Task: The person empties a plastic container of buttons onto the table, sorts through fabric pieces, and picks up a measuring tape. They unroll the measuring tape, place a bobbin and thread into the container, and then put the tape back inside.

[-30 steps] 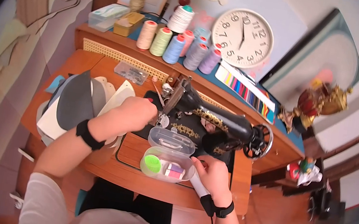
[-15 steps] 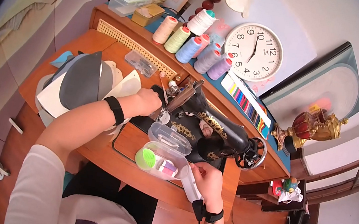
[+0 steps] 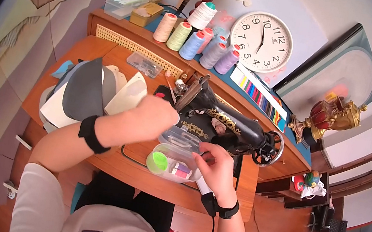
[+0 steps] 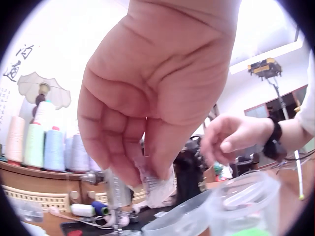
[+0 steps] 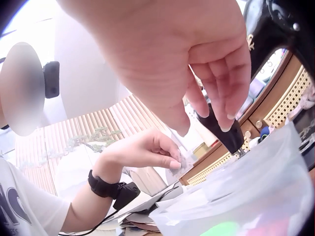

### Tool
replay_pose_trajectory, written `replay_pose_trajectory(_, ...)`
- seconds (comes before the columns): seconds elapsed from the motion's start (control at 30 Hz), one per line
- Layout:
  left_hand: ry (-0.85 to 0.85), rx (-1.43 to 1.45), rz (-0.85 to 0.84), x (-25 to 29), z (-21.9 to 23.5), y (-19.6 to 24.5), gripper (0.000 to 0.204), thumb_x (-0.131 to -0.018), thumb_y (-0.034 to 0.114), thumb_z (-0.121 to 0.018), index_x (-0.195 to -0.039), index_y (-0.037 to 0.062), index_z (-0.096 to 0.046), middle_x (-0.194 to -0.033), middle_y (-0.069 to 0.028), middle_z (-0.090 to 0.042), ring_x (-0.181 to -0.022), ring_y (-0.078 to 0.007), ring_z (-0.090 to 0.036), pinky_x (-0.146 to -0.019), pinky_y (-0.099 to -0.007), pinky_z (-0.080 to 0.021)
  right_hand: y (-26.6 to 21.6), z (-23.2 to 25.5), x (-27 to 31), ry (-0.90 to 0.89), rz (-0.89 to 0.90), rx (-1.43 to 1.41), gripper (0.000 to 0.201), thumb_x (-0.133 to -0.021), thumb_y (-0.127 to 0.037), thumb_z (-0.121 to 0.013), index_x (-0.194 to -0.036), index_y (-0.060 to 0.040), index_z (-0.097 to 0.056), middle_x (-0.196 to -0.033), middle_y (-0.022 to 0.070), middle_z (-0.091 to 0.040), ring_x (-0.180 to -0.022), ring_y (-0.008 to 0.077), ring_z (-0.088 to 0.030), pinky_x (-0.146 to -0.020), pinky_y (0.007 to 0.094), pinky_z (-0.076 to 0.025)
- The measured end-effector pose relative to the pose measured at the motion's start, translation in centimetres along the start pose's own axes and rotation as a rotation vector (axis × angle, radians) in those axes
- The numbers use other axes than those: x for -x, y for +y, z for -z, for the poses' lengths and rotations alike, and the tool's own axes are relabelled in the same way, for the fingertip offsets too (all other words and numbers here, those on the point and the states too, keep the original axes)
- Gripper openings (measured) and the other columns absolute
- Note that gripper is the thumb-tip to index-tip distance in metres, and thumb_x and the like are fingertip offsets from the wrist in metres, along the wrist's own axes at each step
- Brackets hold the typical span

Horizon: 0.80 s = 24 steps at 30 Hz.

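Over the sewing machine's (image 3: pixel 230 118) left end, my left hand (image 3: pixel 152 119) pinches a small clear packet-like item (image 4: pixel 156 189) between thumb and fingertips; its contents are unclear. My right hand (image 3: pixel 217 170) hovers by the right end of a clear plastic box (image 3: pixel 171 175), fingers slightly bent, holding nothing in the right wrist view. The box's hinged lid (image 3: pixel 179 139) stands open towards the machine. Inside lie a green round piece (image 3: pixel 158 161) and a purple-and-pink item (image 3: pixel 181 170). The left hand hides the needle area in the head view.
Grey and cream sheets (image 3: pixel 84 94) are piled at the table's left. A small clear case (image 3: pixel 144 65) lies behind. Thread cones (image 3: pixel 192 45), a clock (image 3: pixel 261 42) and a colour card (image 3: pixel 258 97) stand along the back. A white device (image 3: pixel 203 187) with a cord lies right of the box.
My left hand has come away from the needle area towards the box, with the small item now visible in its fingertips. My right hand has moved up beside the lid.
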<state>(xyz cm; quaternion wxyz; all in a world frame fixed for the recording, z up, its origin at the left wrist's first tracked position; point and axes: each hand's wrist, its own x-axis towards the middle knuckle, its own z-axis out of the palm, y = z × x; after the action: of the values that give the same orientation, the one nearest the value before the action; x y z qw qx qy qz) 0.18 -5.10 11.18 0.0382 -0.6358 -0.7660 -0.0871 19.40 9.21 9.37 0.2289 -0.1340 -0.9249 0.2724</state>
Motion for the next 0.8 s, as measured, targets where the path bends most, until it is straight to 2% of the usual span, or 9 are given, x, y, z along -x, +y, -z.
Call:
replay_pose_trajectory(0.07, -0.021, 0.065, -0.078, 0.5, -0.3, 1.9, 0.005, -0.068, 0.009, -0.067, -0.071, 0.0049, -0.067, -0.071, -0.0162, -0.065, -0.074, -0.0337, -0.066, -0.063, -0.0425, -0.053, -0.2, -0.5, -0.2, 0.003, 0.031, -0.074, 0.025, -0.075, -0.011, -0.076, -0.097, -0.0007, -0.067, -0.079, 0.01, -0.064, -0.06, 0.017, -0.061, -0.056, 0.0271, -0.051)
replay_pose_trajectory(0.1, -0.001, 0.173, -0.156, 0.4, -0.9, 2.4, 0.007, -0.07, 0.011, -0.069, -0.072, 0.0049, -0.067, -0.07, -0.0172, -0.064, -0.073, -0.0348, -0.065, -0.063, -0.0425, -0.053, -0.1, -0.7, -0.1, -0.051, 0.022, -0.146, 0.026, -0.076, -0.01, -0.075, -0.098, -0.0012, -0.068, -0.08, 0.0102, -0.064, -0.062, 0.0168, -0.062, -0.057, 0.0265, -0.051)
replay_pose_trajectory(0.17, -0.05, 0.248, -0.168, -0.1, -1.6, 3.9, 0.007, -0.071, 0.012, -0.069, -0.072, 0.0053, -0.067, -0.069, -0.0174, -0.064, -0.072, -0.0351, -0.065, -0.062, -0.0428, -0.052, -0.3, -0.5, 0.1, -0.169, -0.058, -0.226, 0.022, -0.076, -0.008, -0.075, -0.097, -0.002, -0.07, -0.082, 0.0108, -0.066, -0.065, 0.0164, -0.063, -0.058, 0.026, -0.051)
replay_pose_trajectory(0.27, -0.125, 0.356, -0.186, -1.2, -3.3, 5.0, 0.009, -0.074, 0.014, -0.069, -0.071, 0.006, -0.066, -0.07, -0.0181, -0.064, -0.072, -0.0359, -0.065, -0.062, -0.0437, -0.051, 1.5, 0.0, 1.1, -0.194, -0.071, -0.141, 0.014, -0.079, -0.007, -0.073, -0.091, -0.0013, -0.071, -0.082, 0.0073, -0.067, -0.069, 0.0104, -0.062, -0.061, 0.0237, -0.049)
replay_pose_trajectory(0.37, -0.038, 0.454, -0.217, -2.2, -5.9, 5.6, 0.004, -0.073, 0.009, -0.067, -0.07, 0.006, -0.065, -0.07, -0.0181, -0.064, -0.073, -0.036, -0.065, -0.062, -0.0439, -0.051, 2.3, 1.3, 2.1, -0.227, -0.214, -0.033, 0.01, -0.079, -0.006, -0.073, -0.087, -0.0001, -0.07, -0.08, 0.0078, -0.067, -0.066, 0.0103, -0.06, -0.06, 0.024, -0.048)
replay_pose_trajectory(0.47, -0.125, 0.479, -0.222, -2.7, -6.9, 6.3, 0.002, -0.071, 0.005, -0.064, -0.072, 0.0049, -0.065, -0.071, -0.0192, -0.064, -0.073, -0.0365, -0.065, -0.063, -0.0444, -0.051, 2.8, 1.4, 3.0, -0.122, -0.179, -0.034, 0.01, -0.078, -0.005, -0.071, -0.086, 0.0001, -0.069, -0.079, 0.0123, -0.067, -0.062, 0.0168, -0.062, -0.057, 0.0278, -0.049)
replay_pose_trajectory(0.53, -0.099, 0.461, -0.318, -2.6, -7.1, 6.6, 0.005, -0.07, 0.004, -0.061, -0.073, 0.0029, -0.065, -0.072, -0.0202, -0.064, -0.072, -0.0369, -0.065, -0.064, -0.045, -0.051, 3.5, 0.9, 3.5, -0.096, -0.18, -0.064, 0.01, -0.078, -0.005, -0.07, -0.086, 0.0003, -0.069, -0.079, 0.0121, -0.066, -0.062, 0.017, -0.061, -0.057, 0.0279, -0.049)
replay_pose_trajectory(0.63, -0.137, 0.458, -0.338, -2.7, -8.1, 7.5, 0.013, -0.068, 0.012, -0.069, -0.073, -0.0001, -0.066, -0.073, -0.0197, -0.066, -0.071, -0.0362, -0.066, -0.064, -0.0439, -0.053, 4.2, 0.2, 3.9, -0.055, -0.142, -0.099, 0.009, -0.078, -0.005, -0.069, -0.086, 0.0004, -0.068, -0.079, 0.0115, -0.064, -0.061, 0.0172, -0.06, -0.056, 0.0279, -0.048)
replay_pose_trajectory(0.8, -0.114, 0.425, -0.343, -3.2, -9.4, 7.7, 0.014, -0.067, 0.012, -0.071, -0.073, 0.0012, -0.067, -0.073, -0.019, -0.066, -0.072, -0.0352, -0.067, -0.064, -0.0421, -0.055, 4.1, -0.2, 4.0, -0.032, -0.09, -0.078, 0.008, -0.078, -0.004, -0.067, -0.085, -0.0001, -0.067, -0.077, 0.0099, -0.06, -0.061, 0.0169, -0.059, -0.056, 0.0279, -0.048)
